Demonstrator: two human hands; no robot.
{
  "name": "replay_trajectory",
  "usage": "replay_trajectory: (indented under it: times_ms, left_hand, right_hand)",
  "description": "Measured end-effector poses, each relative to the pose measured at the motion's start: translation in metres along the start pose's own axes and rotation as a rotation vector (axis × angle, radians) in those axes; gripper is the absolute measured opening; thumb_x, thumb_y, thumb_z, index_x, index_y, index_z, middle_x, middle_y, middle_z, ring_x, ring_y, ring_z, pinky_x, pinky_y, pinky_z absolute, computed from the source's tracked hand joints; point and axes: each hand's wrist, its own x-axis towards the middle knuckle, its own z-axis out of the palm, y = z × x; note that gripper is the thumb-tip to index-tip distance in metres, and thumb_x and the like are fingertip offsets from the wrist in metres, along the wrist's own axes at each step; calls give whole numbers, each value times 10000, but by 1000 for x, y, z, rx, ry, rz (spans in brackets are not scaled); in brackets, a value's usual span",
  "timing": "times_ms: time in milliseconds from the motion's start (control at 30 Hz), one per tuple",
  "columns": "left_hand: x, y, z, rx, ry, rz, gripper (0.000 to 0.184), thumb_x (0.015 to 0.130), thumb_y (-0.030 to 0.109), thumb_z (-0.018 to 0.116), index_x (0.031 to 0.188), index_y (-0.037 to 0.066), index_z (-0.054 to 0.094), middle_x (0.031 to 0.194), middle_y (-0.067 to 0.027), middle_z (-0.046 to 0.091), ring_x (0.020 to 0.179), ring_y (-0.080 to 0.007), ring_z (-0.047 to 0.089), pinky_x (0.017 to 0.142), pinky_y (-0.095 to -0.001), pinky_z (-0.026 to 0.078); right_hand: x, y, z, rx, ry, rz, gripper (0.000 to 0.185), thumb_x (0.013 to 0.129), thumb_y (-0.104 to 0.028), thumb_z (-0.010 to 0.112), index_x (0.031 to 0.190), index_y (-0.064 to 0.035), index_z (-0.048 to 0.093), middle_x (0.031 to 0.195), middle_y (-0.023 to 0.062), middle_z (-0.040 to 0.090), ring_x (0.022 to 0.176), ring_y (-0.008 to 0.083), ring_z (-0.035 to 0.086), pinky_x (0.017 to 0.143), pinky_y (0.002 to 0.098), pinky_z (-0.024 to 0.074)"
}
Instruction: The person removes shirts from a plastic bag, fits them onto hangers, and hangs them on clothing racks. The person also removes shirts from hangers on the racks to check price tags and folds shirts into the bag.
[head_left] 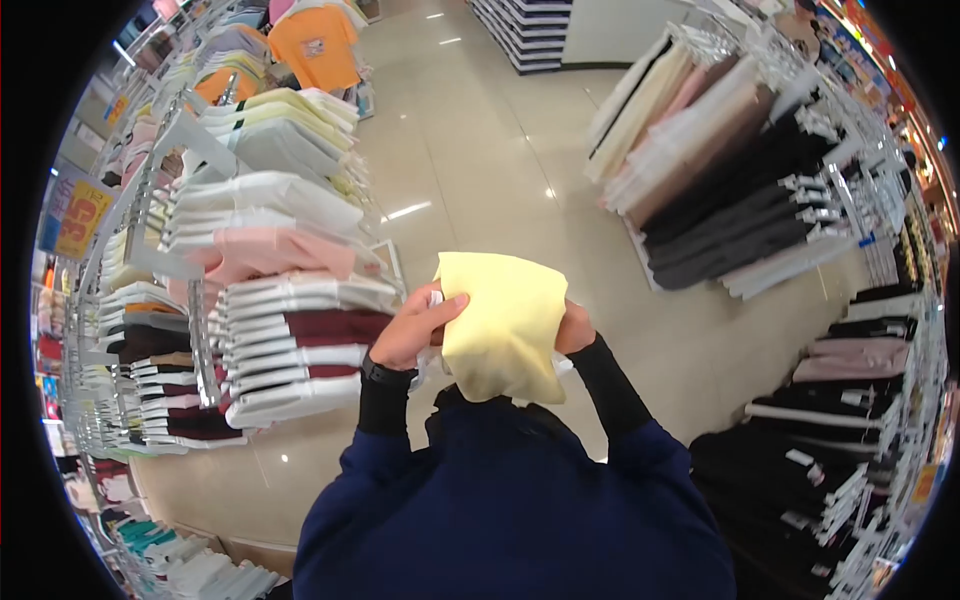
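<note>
Left hand pinches yellow cloth by its left edge; right hand holds the right, partly hidden. Cloth hangs above floor; a loosened pinch could drop it.

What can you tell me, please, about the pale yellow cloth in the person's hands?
The pale yellow cloth is plain, soft-looking fabric, perhaps a folded garment, with no print visible. It is held up before the navy top, its upper edge nearly straight, its face gently creased and its lower edge uneven. The left hand grips its left side, thumb over the visible face; the right hand holds its right side, fingers mostly hidden.
</note>
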Motion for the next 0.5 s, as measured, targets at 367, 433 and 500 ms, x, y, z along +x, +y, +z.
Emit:
replay_trajectory:
  times_ms: [367,433,500]
  left_hand:
    - [153,48,-73,-149,421,457,324,969,151,552,1252,-4,530,1093,-60,656,963,-99,579,836,-253,461]
    - [163,49,-84,-147,651,466,280,961,133,558,1209,2,551,1067,-68,672,930,-89,571,819,-245,450]
    - [174,58,-85,-179,726,439,246,979,190,528,1150,19,578,1045,-78,692,726,-49,523,665,-199,420]
  right_hand:
    - [244,-117,-35,-232,128,159,408,912,-148,636,1276,-15,510,1209,98,609,1101,210,608,917,369,515]
    - [296,-134,-44,-100,148,79,361,916,-119,625,1249,-19,528,1179,96,626,1039,211,640,865,365,545]
    - [351,-156,-47,5,146,66,334,931,-117,605,1243,-25,529,1179,97,624,1066,224,631,894,387,537]
